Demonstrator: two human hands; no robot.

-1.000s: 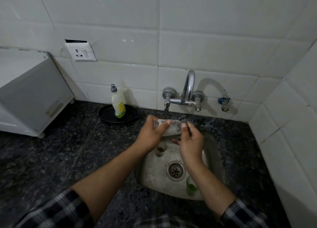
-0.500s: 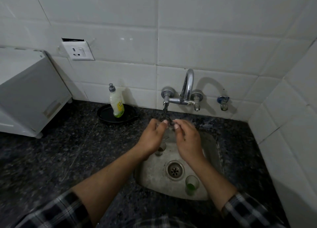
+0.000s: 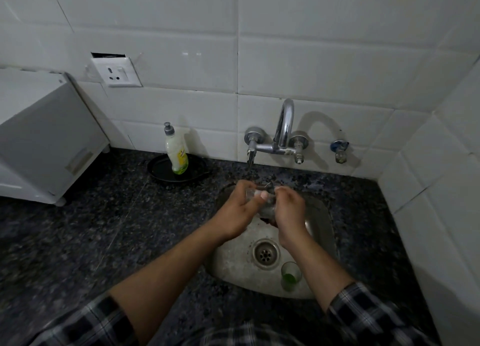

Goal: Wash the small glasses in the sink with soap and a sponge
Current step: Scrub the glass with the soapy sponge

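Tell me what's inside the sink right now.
In the sink: a drain, a small glass with green residue standing near it, and both hands holding another glass under the tap. The hands hide whatever lies beneath them.

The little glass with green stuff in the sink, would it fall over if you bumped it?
Probably, fairly easily. The small clear glass with green residue stands upright and alone on the curved steel sink floor beside the drain, so it may tip. It looks light and nearly empty. Being glass, it could chip, and may be slippery if wet.
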